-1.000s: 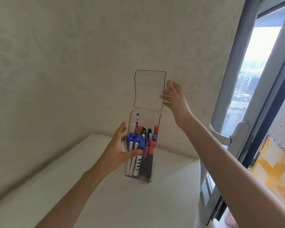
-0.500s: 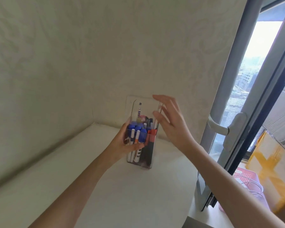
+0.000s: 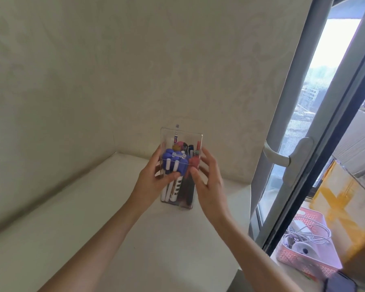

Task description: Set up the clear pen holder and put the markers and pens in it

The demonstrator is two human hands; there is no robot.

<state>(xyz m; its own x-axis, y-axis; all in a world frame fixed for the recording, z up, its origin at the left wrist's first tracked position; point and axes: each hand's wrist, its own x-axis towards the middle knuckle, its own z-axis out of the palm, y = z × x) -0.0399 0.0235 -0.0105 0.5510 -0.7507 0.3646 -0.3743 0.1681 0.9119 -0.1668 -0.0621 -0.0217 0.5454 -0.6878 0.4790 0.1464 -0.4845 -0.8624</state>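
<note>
The clear pen holder (image 3: 180, 165) stands upright near the ledge's (image 3: 93, 218) back corner, gripped between my left hand (image 3: 154, 180) and right hand (image 3: 207, 178), both equally near.

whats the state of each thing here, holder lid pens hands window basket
pen holder: upright on the white ledge, full
lid: down, one tall pen poking past its back edge
markers: standing, caps up
left hand: gripping holder's left side
right hand: on holder's right side
window: ajar
pink basket: holding white cables
</note>
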